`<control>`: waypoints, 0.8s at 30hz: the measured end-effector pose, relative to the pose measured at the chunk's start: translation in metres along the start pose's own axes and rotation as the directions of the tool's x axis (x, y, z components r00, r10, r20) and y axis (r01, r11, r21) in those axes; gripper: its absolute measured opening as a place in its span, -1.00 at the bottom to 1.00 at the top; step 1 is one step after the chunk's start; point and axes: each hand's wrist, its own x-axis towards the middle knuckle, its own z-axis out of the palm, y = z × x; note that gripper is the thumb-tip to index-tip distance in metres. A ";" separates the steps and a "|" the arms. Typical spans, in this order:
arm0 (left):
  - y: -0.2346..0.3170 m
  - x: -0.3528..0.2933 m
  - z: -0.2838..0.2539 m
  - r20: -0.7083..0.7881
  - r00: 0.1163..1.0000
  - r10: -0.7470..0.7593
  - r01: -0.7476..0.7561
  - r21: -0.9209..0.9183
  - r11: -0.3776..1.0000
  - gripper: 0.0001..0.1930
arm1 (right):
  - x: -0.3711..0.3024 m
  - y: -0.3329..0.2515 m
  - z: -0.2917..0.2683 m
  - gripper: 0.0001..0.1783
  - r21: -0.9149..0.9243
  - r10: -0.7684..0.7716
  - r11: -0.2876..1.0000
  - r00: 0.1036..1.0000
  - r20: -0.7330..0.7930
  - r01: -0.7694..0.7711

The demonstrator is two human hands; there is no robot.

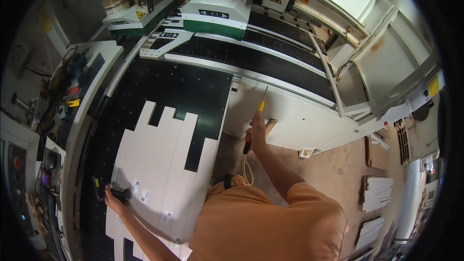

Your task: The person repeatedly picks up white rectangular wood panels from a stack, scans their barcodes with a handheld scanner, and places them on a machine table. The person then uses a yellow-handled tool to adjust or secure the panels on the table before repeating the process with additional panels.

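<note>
My left hand [114, 200] is closed around a black handheld barcode scanner [122, 194], low over the left edge of a row of pale boards [162, 164]. Several white labels [145, 195] with printed codes are stuck on these long, narrow boards, which lie side by side with uneven ends. Off to the right, my right hand [257, 128] grips what looks like an air blow gun [261, 107], yellow with a thin metal nozzle pointing away from me. A red and black fitting [248, 144] shows below that hand, with a pale hose [248, 171] hanging from it.
The boards rest on a black, perforated machine bed [203, 82]. White machine heads [212, 14] with ducts stand beyond it. Tools lie on a side ledge [99, 75] at left, above a keyboard [47, 212]. Board stacks [378, 193] sit on the floor at right.
</note>
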 end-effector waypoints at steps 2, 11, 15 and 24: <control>0.004 -0.003 0.008 0.003 1.000 -0.005 0.004 0.045 0.999 -0.65 | 0.000 -0.003 0.008 -0.36 0.039 -0.006 0.999 0.997 0.082 0.003; 0.006 -0.007 0.021 -0.065 0.986 0.154 -0.145 0.124 0.982 -0.65 | -0.032 -0.018 0.040 -0.44 -0.243 -0.034 0.910 0.644 0.764 0.337; 0.011 -0.013 0.021 -0.054 0.993 0.106 -0.098 0.134 0.986 -0.63 | -0.014 -0.015 0.048 -0.49 -0.340 -0.334 0.625 0.635 0.697 0.702; 0.013 -0.010 0.022 -0.111 0.990 0.090 -0.068 0.187 0.980 -0.60 | -0.013 0.000 0.052 -0.57 -0.316 -0.263 0.677 0.619 0.740 0.665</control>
